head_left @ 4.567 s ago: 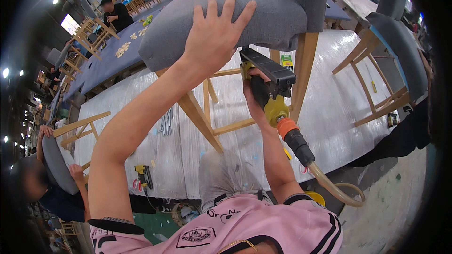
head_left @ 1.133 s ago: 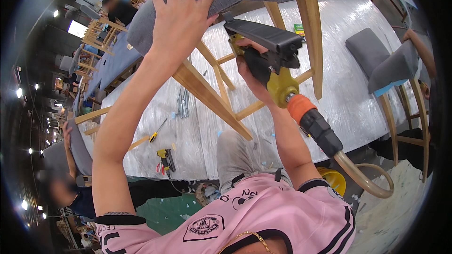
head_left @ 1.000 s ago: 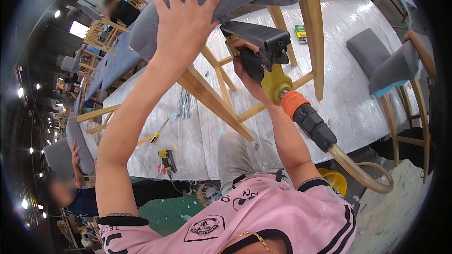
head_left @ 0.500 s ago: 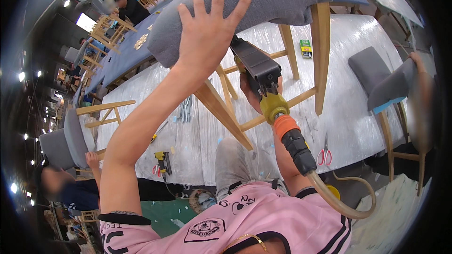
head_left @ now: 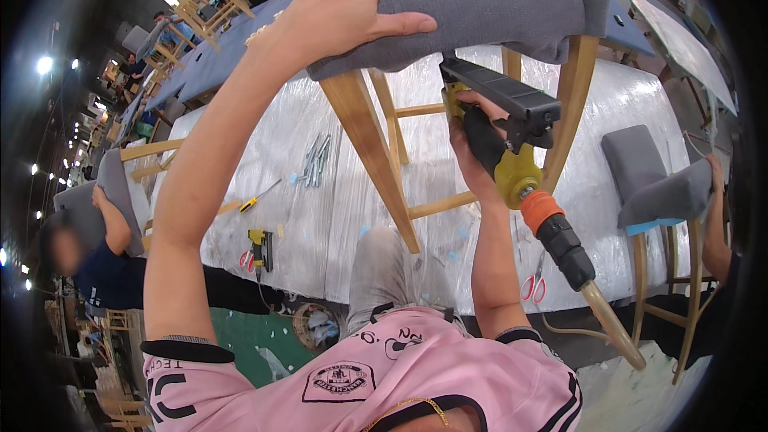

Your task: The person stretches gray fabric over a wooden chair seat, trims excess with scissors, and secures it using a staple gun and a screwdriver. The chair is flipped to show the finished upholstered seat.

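A wooden-legged chair [head_left: 480,0] with grey upholstery fills the upper middle, tilted with its seat edge towards me. Flat against the grey fabric rests my left hand [head_left: 344,8], its thumb stretched out along the front and its other fingers lying over the cover. Under the seat, my right hand [head_left: 474,140] is wrapped round the grip of a black and yellow air staple gun [head_left: 512,100]. The gun's nose meets or nearly meets the seat's lower edge. An orange and black coupling [head_left: 552,224] joins it to a clear hose [head_left: 612,324] running down to the right.
Plastic film covers the table [head_left: 264,144]. On it lie metal rods [head_left: 316,162], a yellow screwdriver [head_left: 260,196], another staple gun [head_left: 260,250] and red-handled scissors [head_left: 534,286]. People work at left [head_left: 112,248] and right; the right one holds another grey chair [head_left: 664,192].
The held chair appears further right. My left hand has gone from spread fingers on the front fabric to higher on the seat. The staple gun has shifted right, still under the edge.
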